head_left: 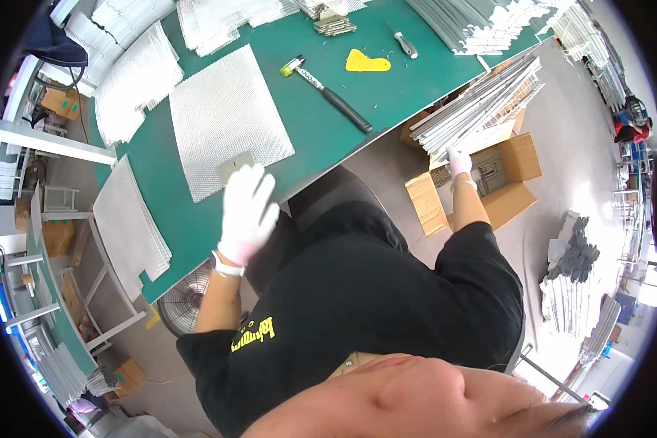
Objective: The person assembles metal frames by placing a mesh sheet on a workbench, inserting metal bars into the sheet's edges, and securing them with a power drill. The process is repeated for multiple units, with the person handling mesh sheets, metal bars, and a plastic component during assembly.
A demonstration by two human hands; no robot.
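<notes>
My left hand (pixel 247 212), in a white glove, is over the near edge of the green table with its fingers stretched out and apart. Just beyond its fingertips a small grey-beige plate (pixel 233 165) lies on a silvery mesh sheet (pixel 226 109). My right hand (pixel 458 163), also gloved, reaches out to the right above an open cardboard box (pixel 522 157) holding flat metal pieces (pixel 491 177). Its fingers are at the lower ends of a bundle of long pale strips (pixel 482 102); whether they grip anything is hidden.
On the green table (pixel 306 150) lie a hammer (pixel 328 95), a yellow scraper-like piece (pixel 367 62), a screwdriver (pixel 404 45) and a small pile of metal plates (pixel 334 26). Stacked white sheets (pixel 135 87) cover its left side. A fan (pixel 185 303) stands below.
</notes>
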